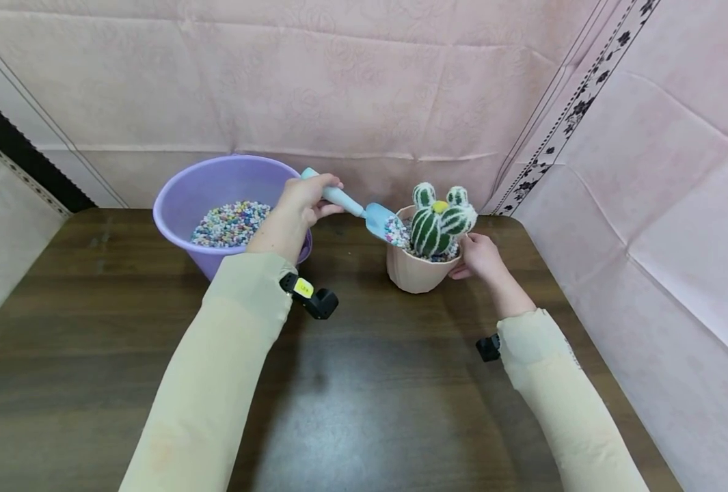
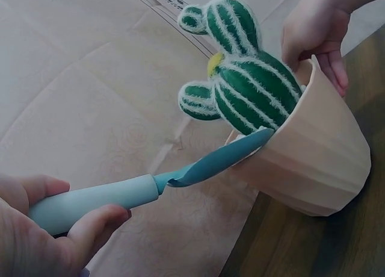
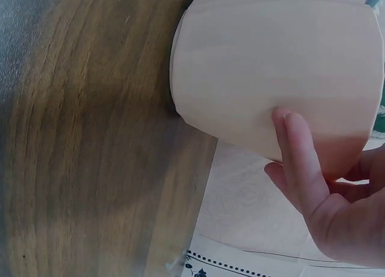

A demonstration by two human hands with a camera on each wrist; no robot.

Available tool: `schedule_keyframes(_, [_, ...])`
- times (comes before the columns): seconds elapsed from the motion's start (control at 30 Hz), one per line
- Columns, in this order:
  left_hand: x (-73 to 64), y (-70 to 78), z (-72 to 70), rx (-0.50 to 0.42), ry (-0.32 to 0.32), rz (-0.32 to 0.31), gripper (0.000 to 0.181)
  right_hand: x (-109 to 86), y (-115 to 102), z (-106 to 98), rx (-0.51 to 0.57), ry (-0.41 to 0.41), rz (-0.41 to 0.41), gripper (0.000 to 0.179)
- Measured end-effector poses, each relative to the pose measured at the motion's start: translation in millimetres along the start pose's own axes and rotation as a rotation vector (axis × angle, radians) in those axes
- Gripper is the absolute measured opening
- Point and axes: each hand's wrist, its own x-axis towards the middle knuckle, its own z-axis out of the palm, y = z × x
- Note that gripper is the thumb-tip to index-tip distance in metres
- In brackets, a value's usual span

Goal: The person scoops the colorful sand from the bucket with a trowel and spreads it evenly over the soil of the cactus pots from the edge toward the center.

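My left hand [image 1: 302,202] grips the pale blue handle of a small garden trowel [image 2: 96,202]. Multicoloured pebbles [image 1: 396,231] lie on the trowel's blade, whose tip overlaps the left rim of a cream flowerpot [image 1: 417,275]. In that pot stands a green cactus [image 1: 433,231] with fuzzy white stripes and a yellow flower, more pebbles around its base. On the pot's right side, my right hand [image 1: 482,257] holds it at the rim; in the right wrist view its fingers [image 3: 301,159] press along the outer wall.
To the left on the brown wooden table [image 1: 339,403] stands a purple bucket [image 1: 176,215], with many multicoloured pebbles [image 1: 231,224] inside. Pale pink patterned cloth [image 1: 339,82] hangs behind the table and along its right side.
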Motion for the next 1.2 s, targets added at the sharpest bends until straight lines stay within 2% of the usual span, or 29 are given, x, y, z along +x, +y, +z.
schedule_keyframes(0.3, [-0.9,0.3,2.8,0.039,0.003,0.018,0.045,-1.6,0,-3,0.012,-0.007,-0.01,0.04])
schedule_keyframes(0.57, [-5.5,-15.1,-7.7,0.085,0.019,-0.01,0.047,-6.2,12,14,0.027,-0.026,0.051,0.045])
schedule_keyframes(0.77, [-5.5,-10.7,-4.1,0.109,0.042,0.081,0.045,-5.3,8,11,0.022,-0.007,0.008,0.046])
schedule_keyframes(0.9, [-7.1,-5.4,0.1,0.129,0.054,0.107,0.041,-4.7,5,6,0.021,-0.018,0.013,0.048])
schedule_keyframes(1.07, [-7.0,-3.5,3.9,0.084,0.065,0.129,0.042,-3.8,2,3,0.019,-0.011,0.011,0.048])
schedule_keyframes(1.2, [-4.6,-5.2,9.3,0.038,0.08,0.174,0.037,-3.3,1,2,0.016,-0.004,0.003,0.048])
